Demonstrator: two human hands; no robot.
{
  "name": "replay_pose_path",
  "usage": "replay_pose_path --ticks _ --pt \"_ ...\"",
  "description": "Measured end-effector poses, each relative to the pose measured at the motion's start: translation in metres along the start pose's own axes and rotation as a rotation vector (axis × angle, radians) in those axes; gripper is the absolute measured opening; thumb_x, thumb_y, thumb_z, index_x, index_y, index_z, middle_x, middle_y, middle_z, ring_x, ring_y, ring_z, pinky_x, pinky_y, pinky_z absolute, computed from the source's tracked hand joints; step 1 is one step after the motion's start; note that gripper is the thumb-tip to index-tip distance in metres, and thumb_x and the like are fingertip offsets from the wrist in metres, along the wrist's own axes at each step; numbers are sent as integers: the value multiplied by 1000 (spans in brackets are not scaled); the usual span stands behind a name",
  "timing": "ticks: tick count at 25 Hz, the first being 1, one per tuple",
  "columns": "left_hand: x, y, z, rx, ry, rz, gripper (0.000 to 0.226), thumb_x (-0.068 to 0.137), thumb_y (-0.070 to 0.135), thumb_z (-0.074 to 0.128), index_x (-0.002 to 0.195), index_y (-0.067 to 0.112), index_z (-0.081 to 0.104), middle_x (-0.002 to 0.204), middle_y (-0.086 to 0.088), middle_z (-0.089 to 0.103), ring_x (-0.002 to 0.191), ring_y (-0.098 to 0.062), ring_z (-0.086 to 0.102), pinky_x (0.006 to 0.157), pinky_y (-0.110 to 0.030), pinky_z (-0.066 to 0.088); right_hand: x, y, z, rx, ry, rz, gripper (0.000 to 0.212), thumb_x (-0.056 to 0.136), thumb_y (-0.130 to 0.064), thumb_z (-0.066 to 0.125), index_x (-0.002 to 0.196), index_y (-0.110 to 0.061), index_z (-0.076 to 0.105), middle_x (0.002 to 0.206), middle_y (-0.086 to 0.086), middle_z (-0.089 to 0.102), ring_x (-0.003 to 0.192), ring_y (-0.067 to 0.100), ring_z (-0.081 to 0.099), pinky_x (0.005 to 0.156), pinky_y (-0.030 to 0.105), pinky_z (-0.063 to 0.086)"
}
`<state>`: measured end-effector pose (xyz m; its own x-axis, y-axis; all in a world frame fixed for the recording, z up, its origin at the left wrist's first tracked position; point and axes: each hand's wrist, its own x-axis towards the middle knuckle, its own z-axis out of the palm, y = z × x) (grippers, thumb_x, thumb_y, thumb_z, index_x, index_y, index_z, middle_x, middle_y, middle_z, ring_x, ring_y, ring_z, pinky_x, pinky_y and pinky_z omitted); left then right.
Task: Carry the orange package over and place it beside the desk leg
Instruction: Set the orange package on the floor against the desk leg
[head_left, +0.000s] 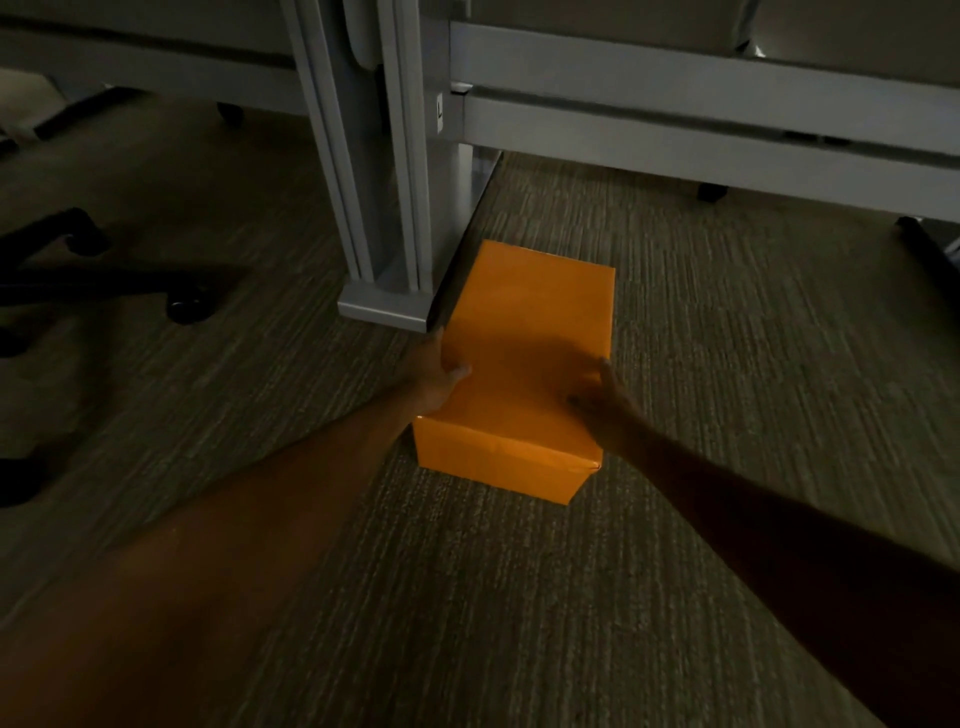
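Note:
The orange package (524, 332), a box wrapped in orange paper, rests on the carpet just right of the grey desk leg (384, 208), its far left corner close to the leg's foot (382, 312). My left hand (436, 371) presses against the box's left side with the thumb on top. On the right top edge, my right hand (597, 400) grips the box with fingers curled over it. Both forearms reach in from the bottom corners.
A black office chair base with castors (104, 280) lies to the left of the leg. A grey desk frame rail (675, 119) runs across the back right, with a small foot (711, 193) under it. Striped carpet (753, 364) spreads to the right and front.

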<state>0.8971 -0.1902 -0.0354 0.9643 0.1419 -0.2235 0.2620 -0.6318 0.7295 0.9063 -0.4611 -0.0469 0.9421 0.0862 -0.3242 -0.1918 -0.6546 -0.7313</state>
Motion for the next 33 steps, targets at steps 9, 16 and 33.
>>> replay_pose_path --ticks 9,16,33 --pt "-10 -11 -31 19 -33 17 77 92 39 64 157 25 24 160 -5 33 144 -28 35 116 -49 33 -5 -12 -9 -125 63 -25 90 97 -32 61 161 -25 -1 169 9 11 151 37 22 115 58 33" --pt "-18 -25 -14 -12 -71 -182 78 97 43 57 159 24 14 164 -10 22 148 -32 26 116 -47 25 9 27 -1 143 51 16 93 79 -45 68 155 -39 16 157 7 34 137 37 44 98 60 51" --pt "-27 -36 5 -474 -258 -276 93 81 40 79 151 51 18 154 0 40 132 -32 48 89 -56 56 -18 31 39 400 73 9 116 82 -43 77 157 -41 -11 167 2 11 148 34 29 108 61 41"
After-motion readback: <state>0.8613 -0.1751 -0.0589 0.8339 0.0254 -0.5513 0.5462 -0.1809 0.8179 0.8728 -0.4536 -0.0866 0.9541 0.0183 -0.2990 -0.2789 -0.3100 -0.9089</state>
